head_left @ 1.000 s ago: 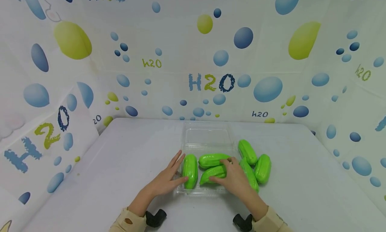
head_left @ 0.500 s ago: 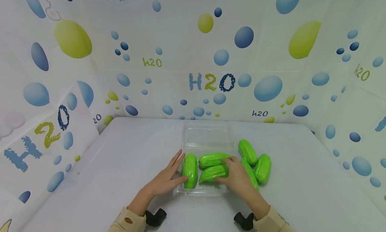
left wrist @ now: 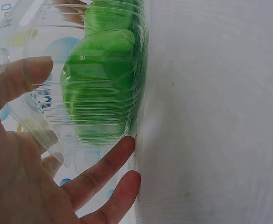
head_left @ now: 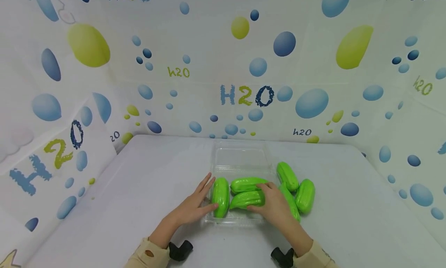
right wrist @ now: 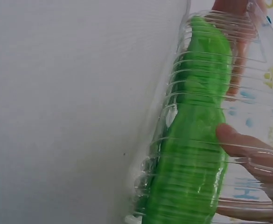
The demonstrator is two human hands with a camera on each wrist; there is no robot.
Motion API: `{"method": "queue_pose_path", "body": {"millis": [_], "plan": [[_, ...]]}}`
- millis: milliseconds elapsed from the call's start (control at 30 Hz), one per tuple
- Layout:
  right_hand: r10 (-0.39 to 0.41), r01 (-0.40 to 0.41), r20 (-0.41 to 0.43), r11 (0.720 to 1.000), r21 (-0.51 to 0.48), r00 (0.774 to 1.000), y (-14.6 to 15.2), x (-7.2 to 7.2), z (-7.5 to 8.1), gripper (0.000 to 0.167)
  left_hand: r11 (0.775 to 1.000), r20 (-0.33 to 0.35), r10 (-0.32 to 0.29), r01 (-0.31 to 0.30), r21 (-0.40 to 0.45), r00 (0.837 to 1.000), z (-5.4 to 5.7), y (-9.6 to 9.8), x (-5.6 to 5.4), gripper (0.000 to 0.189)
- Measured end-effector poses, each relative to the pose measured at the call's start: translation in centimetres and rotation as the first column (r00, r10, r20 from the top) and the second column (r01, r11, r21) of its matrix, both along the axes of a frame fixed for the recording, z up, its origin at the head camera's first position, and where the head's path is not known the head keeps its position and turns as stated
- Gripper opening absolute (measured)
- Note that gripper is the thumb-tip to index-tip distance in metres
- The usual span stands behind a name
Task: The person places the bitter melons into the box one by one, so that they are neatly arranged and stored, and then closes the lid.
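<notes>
The near crosswise green vegetable (head_left: 246, 200) lies in the clear container (head_left: 237, 217), its right end clasped by the right hand (head_left: 274, 205). The left hand (head_left: 192, 208), fingers apart, flanks the left wall, whose ribs only its wrist view shows clearly.

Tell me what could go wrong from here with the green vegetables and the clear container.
The right hand grips the front vegetable close against the back vegetable and might shove both. The container could slide if the left hand leaves its side. The loose vegetables to the right could roll if bumped.
</notes>
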State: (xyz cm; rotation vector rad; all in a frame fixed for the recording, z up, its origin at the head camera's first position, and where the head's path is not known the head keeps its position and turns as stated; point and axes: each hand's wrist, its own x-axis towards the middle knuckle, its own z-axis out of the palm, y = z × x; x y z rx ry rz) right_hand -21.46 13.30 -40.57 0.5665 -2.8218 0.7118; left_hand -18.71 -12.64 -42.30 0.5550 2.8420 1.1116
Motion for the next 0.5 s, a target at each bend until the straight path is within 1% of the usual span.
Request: {"method": "queue_pose_path", "body": {"millis": [333,500], "plan": [[-0.02,0.02,-0.016,1.0,-0.01,1.0,0.9,0.7,1.0,0.076,1.0,0.004,0.014,-0.014,-0.01,1.0,-0.2,-0.1,-0.1,0.076],[-0.001,0.003,0.021,0.996,-0.085,1.0,1.4,0.6,1.6,0.078,1.0,0.005,0.01,-0.01,-0.01,1.0,-0.1,-0.2,-0.1,0.077]]}}
